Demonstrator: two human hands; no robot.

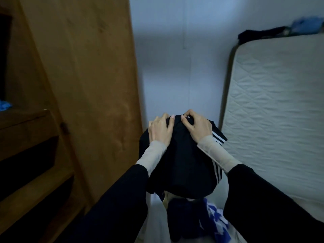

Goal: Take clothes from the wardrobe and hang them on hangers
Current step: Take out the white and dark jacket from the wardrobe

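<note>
A black garment with white side stripes (182,165) hangs in front of me, between the wardrobe and the mattress. My left hand (161,129) lies over its top left with fingers curled onto the cloth. My right hand (197,126) pinches the top edge of the garment between thumb and fingers. No hanger shows; whatever is under the cloth is hidden. The wooden wardrobe (84,81) fills the left side, with its shelves (26,123) at the far left.
A quilted mattress (278,111) stands on the right, with dark and blue clothes (280,31) on top. A blue and white cloth and dark clothes (206,220) lie below the garment. A blue item (4,105) sits on a wardrobe shelf.
</note>
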